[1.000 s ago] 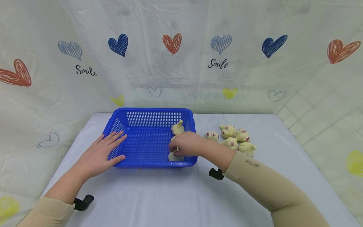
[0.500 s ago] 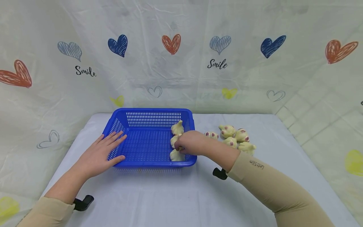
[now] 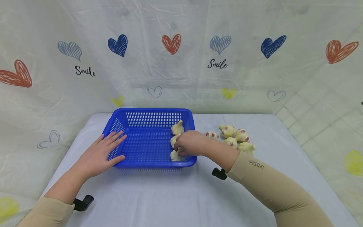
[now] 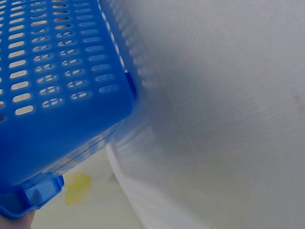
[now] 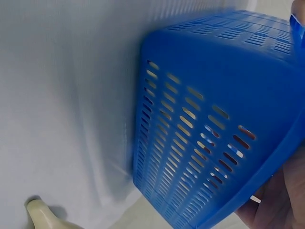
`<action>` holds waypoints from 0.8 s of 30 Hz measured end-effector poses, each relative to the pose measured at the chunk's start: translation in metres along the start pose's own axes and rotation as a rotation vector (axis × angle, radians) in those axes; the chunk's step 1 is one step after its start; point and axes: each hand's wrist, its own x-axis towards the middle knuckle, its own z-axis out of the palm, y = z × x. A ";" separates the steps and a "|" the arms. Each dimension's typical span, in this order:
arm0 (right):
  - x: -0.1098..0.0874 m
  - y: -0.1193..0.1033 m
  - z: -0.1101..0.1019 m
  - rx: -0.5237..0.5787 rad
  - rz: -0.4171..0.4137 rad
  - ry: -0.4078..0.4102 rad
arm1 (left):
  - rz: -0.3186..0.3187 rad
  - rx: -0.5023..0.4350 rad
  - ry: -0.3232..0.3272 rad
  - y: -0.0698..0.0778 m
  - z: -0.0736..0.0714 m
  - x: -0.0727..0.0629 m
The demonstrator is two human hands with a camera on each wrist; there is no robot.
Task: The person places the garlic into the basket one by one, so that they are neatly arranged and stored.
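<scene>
A blue plastic basket [image 3: 147, 163] with slotted walls stands on the table. My left hand [image 3: 99, 154] lies with spread, straight fingers over its left rim. My right hand [image 3: 193, 143] reaches over the right rim, its curled fingers pinching the top of the front garlic bulb [image 3: 175, 156]. Behind that bulb, a middle garlic bulb [image 3: 173, 142] is partly hidden by the hand, and a back garlic bulb [image 3: 177, 128] leans with its stem up. All three line the basket's right side. In the right wrist view, part of the right hand [image 5: 276, 205] shows beside the rim.
Several purple-marked garlic bulbs [image 3: 242, 135] lie grouped on the white cloth [image 3: 158, 195] right of the basket, some partly behind the right forearm. A printed curtain [image 3: 187, 78] with hearts hangs behind the table. Black wrist mounts [image 3: 83, 203] stick out below both sleeves.
The right hand drew slightly up and back from the front bulb, uncovering more of the middle one, then its fingertips came down on the front bulb again. The left hand has stayed still.
</scene>
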 end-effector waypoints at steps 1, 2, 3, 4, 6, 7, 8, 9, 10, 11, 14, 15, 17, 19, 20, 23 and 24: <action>0.000 0.000 0.000 0.003 0.005 0.003 | -0.001 0.001 -0.002 0.000 0.000 0.000; -0.001 0.001 -0.001 0.010 0.011 0.008 | -0.002 0.002 -0.004 0.000 0.000 0.000; -0.001 0.001 -0.002 0.022 0.020 0.012 | -0.003 0.003 -0.007 0.000 0.000 0.000; -0.002 0.002 -0.003 0.035 0.030 0.017 | -0.008 0.003 -0.011 0.001 0.000 0.000; -0.004 0.003 -0.007 0.055 0.046 0.028 | -0.010 0.005 -0.018 0.001 -0.001 0.000; -0.006 0.004 -0.009 0.064 0.051 0.035 | -0.011 0.006 -0.022 0.001 -0.001 0.000; -0.007 0.004 -0.011 0.073 0.053 0.044 | -0.011 0.006 -0.023 0.001 -0.001 0.000; -0.009 0.005 -0.013 0.078 0.056 0.052 | -0.011 0.006 -0.024 0.001 -0.001 0.000; -0.011 0.007 -0.016 0.080 0.055 0.065 | -0.011 0.008 -0.024 0.001 -0.001 0.000; -0.013 0.008 -0.018 0.085 0.053 0.080 | -0.011 0.007 -0.023 0.000 -0.001 0.000; -0.019 0.013 -0.025 0.104 0.052 0.133 | -0.010 0.006 -0.021 0.000 -0.001 0.000; -0.021 0.015 -0.028 0.114 0.055 0.149 | -0.009 0.007 -0.020 0.000 -0.001 0.000; -0.027 0.019 -0.032 0.133 0.063 0.175 | -0.009 0.007 -0.019 -0.001 0.000 0.000; -0.032 0.024 -0.035 0.151 0.079 0.191 | -0.006 0.009 -0.018 -0.001 0.000 0.000; -0.035 0.026 -0.035 0.160 0.085 0.198 | -0.004 0.009 -0.017 -0.001 0.000 0.000; -0.043 0.034 -0.035 0.187 0.120 0.199 | -0.001 0.009 -0.018 -0.001 0.000 0.000; -0.046 0.037 -0.035 0.197 0.133 0.200 | -0.001 0.008 -0.017 -0.001 -0.001 0.000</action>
